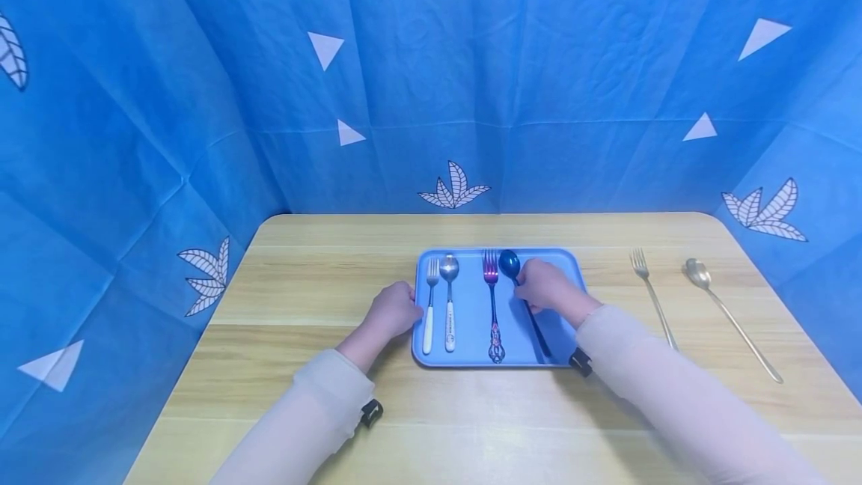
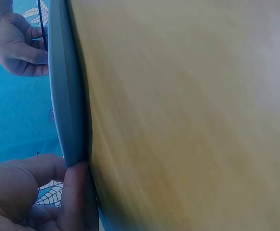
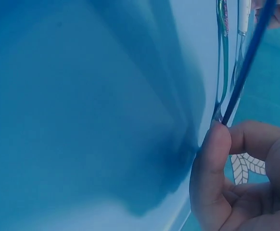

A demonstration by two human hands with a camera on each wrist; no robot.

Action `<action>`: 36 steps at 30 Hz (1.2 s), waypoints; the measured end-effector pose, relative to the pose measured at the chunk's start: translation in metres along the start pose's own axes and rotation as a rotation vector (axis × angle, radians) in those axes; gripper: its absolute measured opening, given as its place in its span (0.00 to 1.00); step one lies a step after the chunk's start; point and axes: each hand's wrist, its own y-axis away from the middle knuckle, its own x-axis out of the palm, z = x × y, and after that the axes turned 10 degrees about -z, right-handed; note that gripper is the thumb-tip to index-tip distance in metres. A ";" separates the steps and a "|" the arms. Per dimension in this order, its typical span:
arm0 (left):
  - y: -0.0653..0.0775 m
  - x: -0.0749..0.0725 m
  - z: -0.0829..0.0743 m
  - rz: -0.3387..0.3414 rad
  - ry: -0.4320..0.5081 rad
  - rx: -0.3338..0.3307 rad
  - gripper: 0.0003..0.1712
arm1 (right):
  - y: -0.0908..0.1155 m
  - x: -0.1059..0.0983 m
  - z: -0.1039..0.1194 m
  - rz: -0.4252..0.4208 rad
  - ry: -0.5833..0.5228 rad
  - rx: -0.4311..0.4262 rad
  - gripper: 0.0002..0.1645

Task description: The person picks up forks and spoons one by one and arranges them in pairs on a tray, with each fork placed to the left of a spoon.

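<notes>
My right hand [image 1: 542, 284] pinches a dark blue spoon [image 1: 536, 326] by its handle, over the right half of a blue tray [image 1: 566, 264]. In the right wrist view, thumb and finger meet on the slim handle [image 3: 248, 62]. My left hand [image 1: 393, 308] holds the tray's left rim; the left wrist view shows its fingers [image 2: 75, 192] on the tray's edge [image 2: 70, 96]. On the tray lie a white-handled fork [image 1: 429, 320], a white-handled spoon [image 1: 450, 320] and a purple fork with a patterned handle [image 1: 494, 313], side by side.
A gold-toned fork [image 1: 653, 294] and a long gold-toned spoon [image 1: 734, 324] lie on the wooden table [image 1: 303, 260], right of the tray. A blue cloth [image 1: 431, 81] with leaf and triangle prints hangs behind and beside the table.
</notes>
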 end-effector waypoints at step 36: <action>0.000 -0.001 0.000 -0.006 -0.008 0.015 0.04 | -0.002 0.018 0.001 -0.068 -0.036 0.068 0.22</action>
